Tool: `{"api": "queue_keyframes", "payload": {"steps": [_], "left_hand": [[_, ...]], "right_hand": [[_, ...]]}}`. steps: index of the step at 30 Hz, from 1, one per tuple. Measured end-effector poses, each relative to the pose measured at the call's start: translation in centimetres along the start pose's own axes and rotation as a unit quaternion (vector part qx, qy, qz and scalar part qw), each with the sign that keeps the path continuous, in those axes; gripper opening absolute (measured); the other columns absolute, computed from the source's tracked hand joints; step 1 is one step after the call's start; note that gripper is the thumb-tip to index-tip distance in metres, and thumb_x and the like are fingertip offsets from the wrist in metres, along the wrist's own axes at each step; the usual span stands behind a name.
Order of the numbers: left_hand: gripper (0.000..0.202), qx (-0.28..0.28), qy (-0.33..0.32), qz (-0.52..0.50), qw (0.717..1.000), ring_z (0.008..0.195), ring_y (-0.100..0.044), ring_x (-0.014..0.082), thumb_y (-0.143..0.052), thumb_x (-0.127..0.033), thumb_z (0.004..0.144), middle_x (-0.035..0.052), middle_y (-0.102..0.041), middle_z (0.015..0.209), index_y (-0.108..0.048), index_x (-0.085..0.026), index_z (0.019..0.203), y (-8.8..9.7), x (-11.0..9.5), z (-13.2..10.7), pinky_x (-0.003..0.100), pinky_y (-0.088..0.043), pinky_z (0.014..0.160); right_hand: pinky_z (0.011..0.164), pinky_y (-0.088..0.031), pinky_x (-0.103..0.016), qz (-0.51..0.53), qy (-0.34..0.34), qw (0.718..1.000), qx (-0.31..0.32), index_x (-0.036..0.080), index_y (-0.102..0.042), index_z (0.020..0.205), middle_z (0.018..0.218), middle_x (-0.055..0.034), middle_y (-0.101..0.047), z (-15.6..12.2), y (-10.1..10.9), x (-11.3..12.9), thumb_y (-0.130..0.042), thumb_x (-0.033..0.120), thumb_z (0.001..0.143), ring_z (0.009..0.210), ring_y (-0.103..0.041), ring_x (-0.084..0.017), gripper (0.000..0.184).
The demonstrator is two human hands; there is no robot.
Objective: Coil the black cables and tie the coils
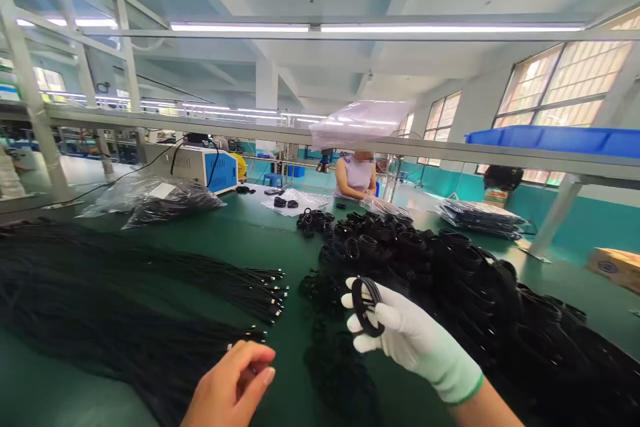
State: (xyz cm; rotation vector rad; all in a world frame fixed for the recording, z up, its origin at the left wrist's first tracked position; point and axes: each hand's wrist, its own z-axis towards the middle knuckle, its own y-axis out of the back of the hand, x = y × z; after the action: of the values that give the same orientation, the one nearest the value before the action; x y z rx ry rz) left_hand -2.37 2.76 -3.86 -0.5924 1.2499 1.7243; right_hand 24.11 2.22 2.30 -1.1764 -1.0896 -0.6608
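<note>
My right hand point(400, 330), in a white glove with a green cuff, grips a small coiled black cable point(369, 307) between thumb and fingers. The coil stands on edge above the dark green table. My bare left hand point(233, 383) is at the bottom of the view, its fingers loosely bent and the thumb apart from the forefinger, with nothing visible between them. Just beyond it lie the ends of a long bundle of straight black cables point(200, 273) with small metal connectors. A large heap of coiled black cables point(430, 267) stretches behind and right of my right hand.
Small black ties or loops point(325, 290) lie mid-table. A plastic bag point(160, 197) and a blue-white machine point(217, 170) stand back left. Across the table sits a person point(355, 177). Packed bags point(480, 217) lie back right. A shelf rail point(280, 133) crosses overhead, carrying a blue tray point(550, 140).
</note>
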Motion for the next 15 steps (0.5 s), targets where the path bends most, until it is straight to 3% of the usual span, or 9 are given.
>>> {"api": "queue_keyframes", "payload": {"steps": [2, 6, 9, 12, 15], "left_hand": [[0.013, -0.018, -0.063, 0.006, 0.998, 0.061, -0.063, 0.0126, -0.055, -0.022, 0.077, -0.0038, -0.067, 0.074, -0.066, -0.026, 0.082, -1.4, -1.7, 0.5, 0.018, -0.051, 0.058], [0.031, -0.078, -0.189, 0.054, 0.977, 0.071, -0.064, 0.0155, -0.047, -0.006, 0.075, 0.0012, -0.067, 0.086, -0.062, -0.023, 0.095, -3.9, -4.4, 2.1, 0.025, -0.054, 0.065], [0.033, -0.109, -0.252, 0.083, 0.958, 0.070, -0.064, 0.0170, -0.040, 0.000, 0.074, 0.0023, -0.066, 0.078, -0.062, -0.020, 0.088, -4.9, -5.0, 2.4, 0.027, -0.054, 0.063], [0.031, -0.125, -0.271, 0.073, 0.952, 0.062, -0.063, 0.0150, -0.039, 0.001, 0.074, 0.0014, -0.065, 0.069, -0.062, -0.019, 0.078, -5.1, -4.7, 2.1, 0.024, -0.053, 0.059], [0.030, -0.101, -0.234, 0.049, 0.966, 0.062, -0.063, 0.0133, -0.041, 0.000, 0.073, 0.0009, -0.064, 0.068, -0.064, -0.019, 0.077, -4.8, -4.5, 1.9, 0.022, -0.051, 0.058]], "right_hand": [[0.065, -0.055, -0.031, -0.010, -0.026, 1.000, 0.008, 0.022, -0.055, 0.111, 0.104, -0.0052, -0.054, 0.4, -0.3, -0.6, -0.080, 0.034, 0.060, 0.083, -0.060, -0.017, 0.059], [0.064, -0.056, -0.033, -0.047, -0.078, 0.996, 0.008, 0.019, -0.056, 0.105, 0.098, -0.0042, -0.054, 0.6, -2.0, -3.3, -0.082, 0.029, 0.054, 0.085, -0.057, -0.018, 0.058], [0.063, -0.054, -0.028, -0.051, -0.088, 0.995, 0.021, 0.016, -0.057, 0.103, 0.093, -0.0033, -0.055, 0.4, -3.2, -4.6, -0.081, 0.025, 0.054, 0.081, -0.054, -0.015, 0.055], [0.061, -0.053, -0.025, -0.031, -0.088, 0.995, 0.022, 0.017, -0.056, 0.104, 0.091, -0.0018, -0.054, 0.1, -3.8, -5.0, -0.080, 0.025, 0.054, 0.079, -0.053, -0.013, 0.056], [0.061, -0.052, -0.024, -0.016, -0.080, 0.996, 0.022, 0.016, -0.057, 0.102, 0.091, -0.0031, -0.055, -0.2, -4.2, -5.1, -0.079, 0.029, 0.055, 0.084, -0.054, -0.016, 0.053]]}}
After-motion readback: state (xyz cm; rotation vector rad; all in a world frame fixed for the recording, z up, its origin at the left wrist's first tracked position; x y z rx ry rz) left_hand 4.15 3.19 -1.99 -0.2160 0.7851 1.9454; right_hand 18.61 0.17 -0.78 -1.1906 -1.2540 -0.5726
